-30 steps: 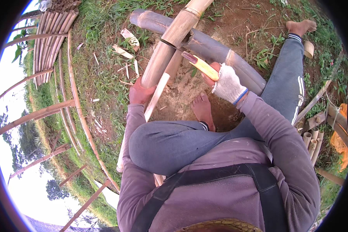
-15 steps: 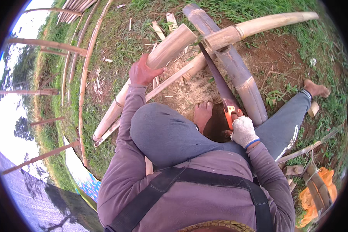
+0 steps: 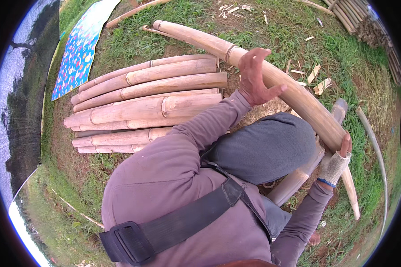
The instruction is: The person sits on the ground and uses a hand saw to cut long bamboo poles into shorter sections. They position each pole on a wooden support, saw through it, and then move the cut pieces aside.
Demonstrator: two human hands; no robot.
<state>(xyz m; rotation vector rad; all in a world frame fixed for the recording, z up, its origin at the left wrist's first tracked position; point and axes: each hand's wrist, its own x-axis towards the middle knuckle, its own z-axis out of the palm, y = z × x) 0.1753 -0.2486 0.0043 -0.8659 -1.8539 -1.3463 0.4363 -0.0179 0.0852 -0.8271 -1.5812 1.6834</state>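
A long, thick bamboo pole [image 3: 298,93] slants from the upper left down to the right, in front of my raised knee. My bare left hand [image 3: 257,80] is at its middle with fingers and thumb spread wide, overlapping the pole's near side. At the pole's lower right end, my right hand [image 3: 336,163], in a white knit glove with bare fingertips, has its fingers up against the end and grips it. Beneath that end lies a greyish bamboo log [image 3: 294,180], and a thinner bamboo piece [image 3: 351,193] sticks out past my right hand.
Several cut bamboo lengths [image 3: 178,84] lie side by side on the grass to my left. Beyond them is a blue flowered sheet [image 3: 75,58]. Pale wood chips [image 3: 318,80] are scattered ahead. A stack of poles [image 3: 349,18] stands far right; a thin stick [image 3: 374,142] curves through the grass.
My view has swung left, bringing the row of bamboo lengths into sight. My right hand has left the orange-handled saw, now out of view, for the pole's end. My left hand's fingers have spread.
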